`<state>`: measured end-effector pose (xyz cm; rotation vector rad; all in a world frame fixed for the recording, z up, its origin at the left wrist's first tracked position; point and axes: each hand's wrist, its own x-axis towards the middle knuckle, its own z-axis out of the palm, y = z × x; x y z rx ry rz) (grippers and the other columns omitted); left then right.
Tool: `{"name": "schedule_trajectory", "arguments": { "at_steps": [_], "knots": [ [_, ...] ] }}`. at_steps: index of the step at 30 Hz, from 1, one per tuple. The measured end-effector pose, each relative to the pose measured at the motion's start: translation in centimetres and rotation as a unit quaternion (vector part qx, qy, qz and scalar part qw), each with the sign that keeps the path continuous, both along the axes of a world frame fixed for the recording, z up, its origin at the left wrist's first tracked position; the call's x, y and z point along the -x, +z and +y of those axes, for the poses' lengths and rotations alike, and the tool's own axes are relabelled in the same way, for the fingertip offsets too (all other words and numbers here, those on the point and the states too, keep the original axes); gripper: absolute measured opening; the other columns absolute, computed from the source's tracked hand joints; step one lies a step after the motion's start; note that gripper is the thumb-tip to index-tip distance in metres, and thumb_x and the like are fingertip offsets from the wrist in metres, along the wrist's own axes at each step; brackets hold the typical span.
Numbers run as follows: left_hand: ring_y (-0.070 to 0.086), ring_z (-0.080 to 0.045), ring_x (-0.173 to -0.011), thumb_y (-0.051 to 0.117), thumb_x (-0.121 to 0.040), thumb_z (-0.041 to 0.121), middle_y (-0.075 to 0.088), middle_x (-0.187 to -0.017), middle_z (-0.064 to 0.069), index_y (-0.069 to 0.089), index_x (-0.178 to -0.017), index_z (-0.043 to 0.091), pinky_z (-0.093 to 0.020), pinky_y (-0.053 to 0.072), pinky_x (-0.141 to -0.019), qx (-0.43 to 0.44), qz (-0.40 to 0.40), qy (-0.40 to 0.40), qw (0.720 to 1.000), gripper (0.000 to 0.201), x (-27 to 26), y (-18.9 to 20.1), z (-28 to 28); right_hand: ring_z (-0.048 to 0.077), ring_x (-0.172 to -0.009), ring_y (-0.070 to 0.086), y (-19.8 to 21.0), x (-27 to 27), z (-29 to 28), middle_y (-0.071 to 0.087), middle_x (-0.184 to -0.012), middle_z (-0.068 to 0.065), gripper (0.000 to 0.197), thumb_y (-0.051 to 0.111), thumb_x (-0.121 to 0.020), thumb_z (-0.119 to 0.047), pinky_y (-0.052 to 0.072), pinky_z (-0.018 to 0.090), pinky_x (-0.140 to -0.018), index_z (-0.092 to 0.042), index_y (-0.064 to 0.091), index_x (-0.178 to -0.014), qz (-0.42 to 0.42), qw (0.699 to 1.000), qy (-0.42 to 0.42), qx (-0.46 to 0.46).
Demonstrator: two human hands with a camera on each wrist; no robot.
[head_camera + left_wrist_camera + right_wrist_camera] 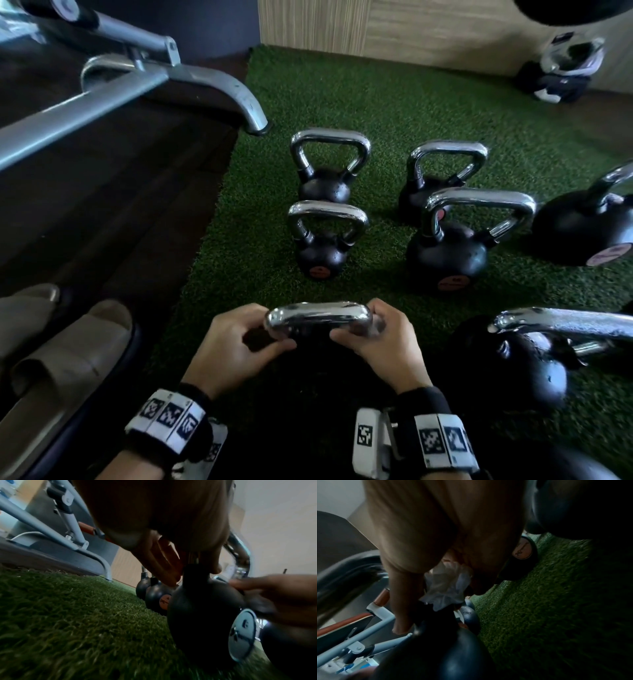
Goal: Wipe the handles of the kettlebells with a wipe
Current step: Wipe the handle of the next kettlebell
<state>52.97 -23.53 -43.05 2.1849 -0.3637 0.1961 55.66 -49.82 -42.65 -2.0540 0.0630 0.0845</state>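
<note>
Chrome, bright and curved, is the landmark: the handle (318, 317) of the nearest kettlebell (204, 609), which stands on green artificial turf (239, 212) directly in front of the person. Its top bar runs side to side between the two hands. The left hand (233, 346) curls round the handle's left corner, where the bar bends down toward the black ball. The right hand (380, 339) curls round the right corner. The right wrist view shows a crumpled white wipe (447, 585) pressed between that hand's palm and fingers and the handle's right leg. So the wipe lies at the right end of the bar, and the unwiped run of the bar would lie leftward from it. The right hand is plainly the one placed to sweep along the bar, while the left seems to be steadying the weight.

Just right of the handle, another kettlebell (513, 363) lies near. Beyond the handle stand two small kettlebells (323, 236), one behind the other, and to their right two larger ones (448, 253). Left of the handle, off the turf, grey metal gym-bench legs (212, 82) rest on dark flooring.
</note>
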Motion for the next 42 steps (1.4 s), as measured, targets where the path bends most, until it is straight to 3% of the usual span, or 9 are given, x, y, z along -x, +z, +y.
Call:
{"name": "schedule_trajectory", "arguments": {
  "at_steps": [7,12,17,19,23,27,31,35,42],
  "knots": [
    [0.070,0.000,-0.098,0.083,-0.074,0.050,0.076,-0.098,0.018,0.078,-0.097,0.031,-0.028,0.054,-0.091,0.010,0.093,0.016,0.996,0.030,-2.4,0.1,0.5,0.012,-0.051,0.062,-0.4,2.1,0.4,0.071,-0.063,0.002,0.047,0.102,-0.056,-0.035,0.052,0.030,-0.049,-0.020,0.059,-0.068,-0.021,0.999,-0.020,-0.039],
    [0.072,-0.002,-0.088,0.086,-0.074,0.046,0.077,-0.091,0.020,0.080,-0.090,0.031,-0.026,0.057,-0.080,0.023,0.055,0.038,0.997,0.022,-1.2,-0.1,0.4,0.006,-0.046,0.066,1.5,2.2,0.7,0.072,-0.059,-0.008,0.041,0.099,-0.062,-0.011,0.049,0.018,-0.044,-0.006,0.059,-0.068,-0.019,0.998,-0.007,-0.066],
    [0.072,-0.003,-0.090,0.088,-0.073,0.044,0.077,-0.092,0.018,0.080,-0.086,0.031,-0.029,0.057,-0.083,0.020,0.096,0.019,0.995,0.021,-1.4,0.5,1.0,-0.005,-0.057,0.063,1.8,1.7,0.1,0.070,-0.063,-0.014,0.039,0.100,-0.060,-0.020,0.044,0.010,-0.053,-0.024,0.062,-0.068,0.008,1.000,0.014,-0.002],
    [0.072,0.000,-0.094,0.090,-0.075,0.040,0.077,-0.098,0.019,0.079,-0.092,0.033,-0.032,0.057,-0.088,-0.033,0.147,-0.048,0.987,0.022,-2.7,1.1,2.2,-0.005,-0.071,0.065,2.1,1.5,-1.1,0.073,-0.077,-0.015,0.038,0.098,-0.056,-0.027,0.050,0.012,-0.063,-0.031,0.071,-0.082,0.045,0.996,0.055,0.049],
    [0.068,0.014,-0.093,0.080,-0.085,0.011,0.074,-0.095,0.032,0.076,-0.106,0.044,-0.007,0.050,-0.086,-0.132,0.229,-0.106,0.959,0.040,-6.4,2.4,4.1,-0.002,-0.095,0.072,3.7,0.1,-2.8,0.078,-0.100,-0.021,0.052,0.087,-0.065,-0.012,0.060,0.035,-0.092,-0.041,0.076,-0.107,0.000,0.997,0.051,0.060],
    [0.073,0.000,-0.099,0.079,-0.087,0.010,0.078,-0.107,0.013,0.070,-0.122,0.037,-0.019,0.055,-0.095,-0.057,0.220,-0.006,0.974,0.045,-12.1,2.0,4.5,0.006,-0.093,0.075,5.4,-2.9,-3.0,0.079,-0.100,-0.018,0.049,0.078,-0.077,0.003,0.062,0.037,-0.087,-0.039,0.078,-0.104,-0.063,0.998,-0.025,-0.004],
    [0.071,-0.003,-0.104,0.087,-0.081,0.027,0.069,-0.122,0.013,0.054,-0.139,0.039,-0.027,0.054,-0.098,-0.028,0.265,-0.010,0.964,0.068,-17.1,1.2,3.3,0.014,-0.092,0.077,6.0,-5.4,-2.8,0.080,-0.099,-0.009,0.051,0.071,-0.082,0.016,0.065,0.041,-0.079,-0.031,0.080,-0.099,-0.077,0.990,-0.058,-0.099],
    [0.062,-0.006,-0.124,0.093,-0.063,0.048,0.065,-0.132,0.018,0.056,-0.133,0.040,-0.032,0.048,-0.108,0.036,0.273,-0.037,0.961,0.080,-20.0,-1.0,1.6,0.009,-0.090,0.077,6.0,-6.9,-2.3,0.081,-0.097,-0.012,0.044,0.080,-0.079,0.007,0.062,0.041,-0.083,-0.032,0.082,-0.098,-0.081,0.991,-0.065,-0.081],
    [0.062,0.014,-0.108,0.094,-0.063,0.050,0.072,-0.117,0.022,0.068,-0.119,0.037,-0.016,0.045,-0.100,0.032,0.302,-0.039,0.952,0.063,-21.2,-1.5,-1.8,0.010,-0.098,0.073,9.1,-9.3,0.0,0.073,-0.109,-0.014,0.036,0.088,-0.074,-0.035,0.059,0.032,-0.084,-0.033,0.081,-0.109,-0.055,0.996,-0.043,-0.051]
  ]
}}
